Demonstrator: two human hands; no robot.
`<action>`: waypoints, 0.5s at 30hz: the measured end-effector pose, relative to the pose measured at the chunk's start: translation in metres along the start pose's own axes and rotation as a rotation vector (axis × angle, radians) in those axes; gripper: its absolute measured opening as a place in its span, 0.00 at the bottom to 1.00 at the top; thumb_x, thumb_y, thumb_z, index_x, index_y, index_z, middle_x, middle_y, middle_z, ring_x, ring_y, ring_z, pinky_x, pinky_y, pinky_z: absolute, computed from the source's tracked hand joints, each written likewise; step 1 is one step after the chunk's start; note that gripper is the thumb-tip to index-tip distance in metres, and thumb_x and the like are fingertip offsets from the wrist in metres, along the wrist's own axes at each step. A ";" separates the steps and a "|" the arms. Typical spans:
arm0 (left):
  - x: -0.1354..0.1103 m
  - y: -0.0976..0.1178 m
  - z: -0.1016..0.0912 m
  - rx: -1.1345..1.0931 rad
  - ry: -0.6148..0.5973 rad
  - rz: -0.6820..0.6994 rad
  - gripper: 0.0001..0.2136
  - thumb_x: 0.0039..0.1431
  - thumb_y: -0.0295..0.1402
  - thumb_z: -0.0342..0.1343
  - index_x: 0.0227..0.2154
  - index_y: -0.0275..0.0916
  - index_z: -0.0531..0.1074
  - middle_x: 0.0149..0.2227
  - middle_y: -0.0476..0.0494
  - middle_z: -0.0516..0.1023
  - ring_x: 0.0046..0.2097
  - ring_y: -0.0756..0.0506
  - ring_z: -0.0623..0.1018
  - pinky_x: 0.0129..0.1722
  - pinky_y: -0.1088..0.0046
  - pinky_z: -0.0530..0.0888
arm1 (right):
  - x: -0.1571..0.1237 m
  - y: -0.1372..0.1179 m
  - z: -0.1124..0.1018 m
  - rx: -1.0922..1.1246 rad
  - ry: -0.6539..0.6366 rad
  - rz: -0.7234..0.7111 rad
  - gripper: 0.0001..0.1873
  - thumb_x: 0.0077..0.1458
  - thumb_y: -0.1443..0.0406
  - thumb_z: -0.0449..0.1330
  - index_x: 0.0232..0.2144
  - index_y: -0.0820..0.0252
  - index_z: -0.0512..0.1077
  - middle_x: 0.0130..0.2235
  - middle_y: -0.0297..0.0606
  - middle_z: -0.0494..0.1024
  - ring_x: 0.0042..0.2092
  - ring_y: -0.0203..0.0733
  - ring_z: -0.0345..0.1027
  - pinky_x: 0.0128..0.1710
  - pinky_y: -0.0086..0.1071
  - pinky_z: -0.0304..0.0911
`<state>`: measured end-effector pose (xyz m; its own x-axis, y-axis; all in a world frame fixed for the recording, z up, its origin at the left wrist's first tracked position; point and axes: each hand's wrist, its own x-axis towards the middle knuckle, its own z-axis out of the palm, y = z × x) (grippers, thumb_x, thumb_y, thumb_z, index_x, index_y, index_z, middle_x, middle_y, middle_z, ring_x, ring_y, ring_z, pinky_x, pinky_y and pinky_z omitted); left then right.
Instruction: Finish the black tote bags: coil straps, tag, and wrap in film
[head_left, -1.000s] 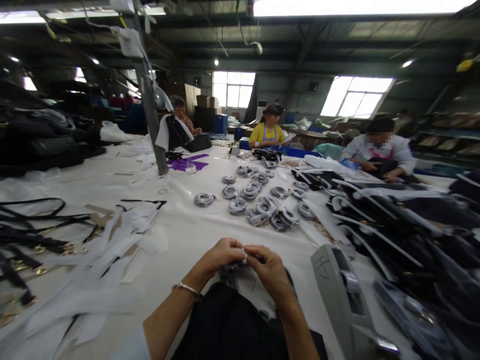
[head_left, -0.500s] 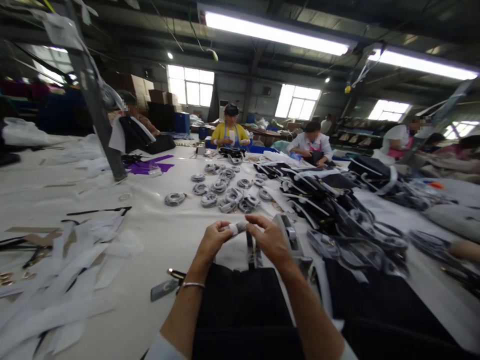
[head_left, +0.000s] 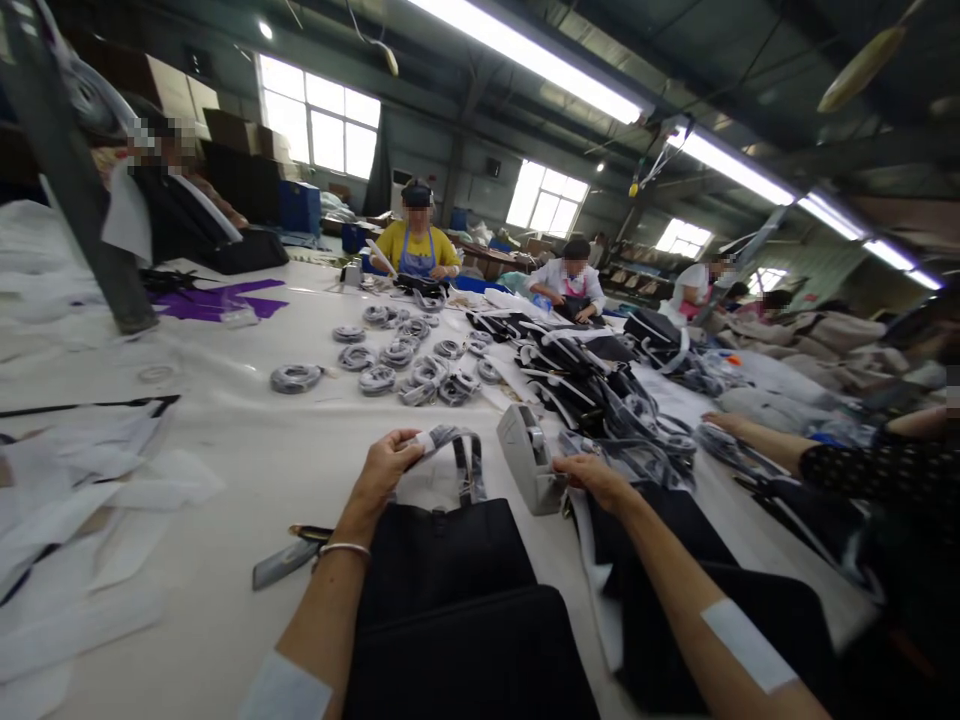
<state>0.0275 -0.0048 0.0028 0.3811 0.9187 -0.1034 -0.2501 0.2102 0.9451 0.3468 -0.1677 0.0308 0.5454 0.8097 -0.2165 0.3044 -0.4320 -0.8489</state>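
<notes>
Left hand (head_left: 384, 462) pinched the wrapped strap (head_left: 450, 440) at centre frame; right hand (head_left: 592, 473) lay loosely curled against the tape dispenser (head_left: 529, 455), strap coils (head_left: 390, 362) crowding the worktop (head_left: 225, 420) above.

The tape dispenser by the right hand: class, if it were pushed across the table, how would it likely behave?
The tape dispenser looks blocky with a broad base, so it would probably slide rather than tip. On the white table cover it may drag.

Bright ceiling tubes (head_left: 525, 55) and glaring windows (head_left: 319, 110); edges warped and blurred
</notes>
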 end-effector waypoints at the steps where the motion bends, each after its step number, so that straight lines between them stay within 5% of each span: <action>1: 0.000 0.000 0.000 0.005 0.004 0.003 0.23 0.33 0.35 0.68 0.36 0.32 0.74 0.29 0.46 0.80 0.29 0.49 0.76 0.31 0.75 0.71 | 0.002 0.002 0.001 0.007 -0.013 0.019 0.18 0.38 0.52 0.65 0.21 0.62 0.77 0.24 0.37 0.77 0.29 0.39 0.67 0.32 0.32 0.60; 9: -0.001 0.000 -0.001 0.011 0.006 0.013 0.22 0.34 0.34 0.68 0.36 0.32 0.74 0.30 0.45 0.80 0.29 0.48 0.77 0.31 0.75 0.71 | 0.004 0.007 0.007 0.121 0.078 0.036 0.16 0.31 0.55 0.66 0.20 0.62 0.74 0.25 0.37 0.77 0.30 0.40 0.68 0.33 0.34 0.59; 15: -0.001 -0.001 -0.001 0.005 0.018 0.026 0.21 0.35 0.34 0.68 0.35 0.32 0.75 0.30 0.44 0.81 0.30 0.47 0.78 0.31 0.74 0.72 | -0.023 0.007 0.001 0.183 0.162 -0.050 0.21 0.36 0.48 0.63 0.24 0.60 0.73 0.33 0.42 0.79 0.38 0.44 0.72 0.37 0.33 0.63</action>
<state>0.0264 -0.0050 0.0016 0.3582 0.9298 -0.0849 -0.2555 0.1851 0.9489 0.3355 -0.1892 0.0298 0.6557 0.7478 -0.1047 0.1958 -0.3023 -0.9329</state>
